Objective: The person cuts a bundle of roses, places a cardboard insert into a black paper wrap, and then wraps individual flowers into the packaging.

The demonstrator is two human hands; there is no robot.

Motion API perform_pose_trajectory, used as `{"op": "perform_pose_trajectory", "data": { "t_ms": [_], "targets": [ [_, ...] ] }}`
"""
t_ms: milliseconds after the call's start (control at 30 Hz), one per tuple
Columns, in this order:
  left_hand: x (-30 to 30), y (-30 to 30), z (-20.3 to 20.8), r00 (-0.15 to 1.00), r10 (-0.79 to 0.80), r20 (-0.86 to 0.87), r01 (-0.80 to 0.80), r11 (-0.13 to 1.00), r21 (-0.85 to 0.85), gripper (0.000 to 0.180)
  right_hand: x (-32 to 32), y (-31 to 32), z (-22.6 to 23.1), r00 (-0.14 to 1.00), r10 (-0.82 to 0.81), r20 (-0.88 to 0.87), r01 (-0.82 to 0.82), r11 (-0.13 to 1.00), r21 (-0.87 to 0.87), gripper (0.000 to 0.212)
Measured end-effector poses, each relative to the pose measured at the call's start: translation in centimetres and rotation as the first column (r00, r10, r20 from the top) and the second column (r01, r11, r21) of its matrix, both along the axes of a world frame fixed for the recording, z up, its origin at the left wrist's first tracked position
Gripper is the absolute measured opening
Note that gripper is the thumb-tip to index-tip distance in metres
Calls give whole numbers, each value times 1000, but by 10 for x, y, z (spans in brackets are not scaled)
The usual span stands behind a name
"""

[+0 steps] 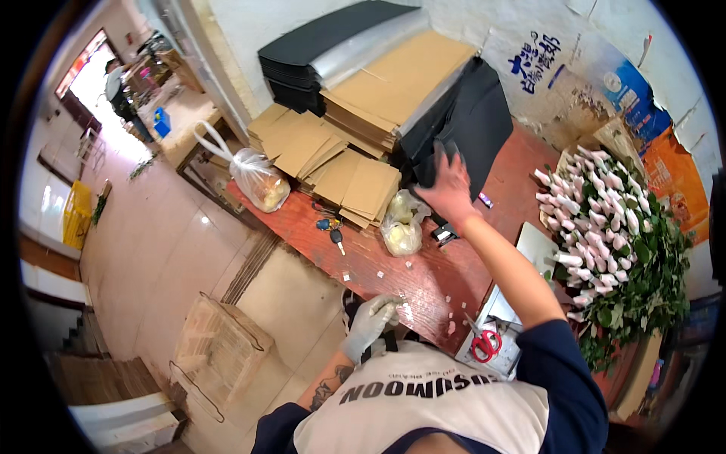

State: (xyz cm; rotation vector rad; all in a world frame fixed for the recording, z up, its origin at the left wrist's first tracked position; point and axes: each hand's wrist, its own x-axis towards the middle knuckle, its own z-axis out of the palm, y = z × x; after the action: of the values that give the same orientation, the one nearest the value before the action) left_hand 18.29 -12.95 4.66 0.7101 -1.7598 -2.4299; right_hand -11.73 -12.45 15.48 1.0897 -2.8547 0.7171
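Note:
My right hand is bare and a little blurred, its fingers spread apart over the lower part of the black sheets. Whether the fingertips touch the sheets I cannot tell. Just beside that hand lie a clear plastic bag with pale round pieces and a small black object. My left hand wears a pale glove and is close to my body at the table's front edge. Its fingers are pressed together; what they hold, if anything, cannot be made out.
Brown cardboard pieces and stacked sheets fill the table's back. Keys and a knotted bag sit at left. Red-handled scissors lie at right, near wrapped pale-pink flowers. A wire-frame crate stands on the floor; another person stands far off.

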Motion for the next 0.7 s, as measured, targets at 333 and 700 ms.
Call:
{"op": "perform_pose_trajectory", "data": {
  "t_ms": [333, 700],
  "targets": [
    [-32, -186, -3, 998, 15, -57, -9, 996, 92, 23, -49, -110, -9, 957, -260, 128, 216, 935, 281, 98],
    [-63, -229, 17, 989, -55, -138, 72, 990, 120, 27, -2, -193, 117, 908, 410, -85, -411, 912, 8, 67]
  ]
}}
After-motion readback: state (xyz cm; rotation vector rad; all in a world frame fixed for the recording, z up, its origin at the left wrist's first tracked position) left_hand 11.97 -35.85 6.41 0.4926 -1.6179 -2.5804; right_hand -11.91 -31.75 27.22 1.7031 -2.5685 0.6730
